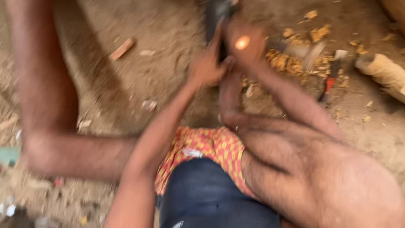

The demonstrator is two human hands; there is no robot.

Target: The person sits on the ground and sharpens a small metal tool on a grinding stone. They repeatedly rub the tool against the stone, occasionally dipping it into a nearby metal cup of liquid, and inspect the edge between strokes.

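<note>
The picture is blurred by motion. My left hand (206,67) and my right hand (245,42) meet at the top middle, both closed around a dark, upright object (215,14) whose kind I cannot tell. My right hand sits higher on it, my left hand just below and to the left. Under my arms are my bent legs, blue shorts (202,198) and a red and yellow checked cloth (211,145). My foot (230,97) rests on the ground right under the hands.
Sandy ground (160,38) lies all around. Yellow wood chips (291,61) are heaped right of the hands. A tool with a red handle (329,84) and a pale round log (386,74) lie at the right. A small wood scrap (122,48) lies upper left.
</note>
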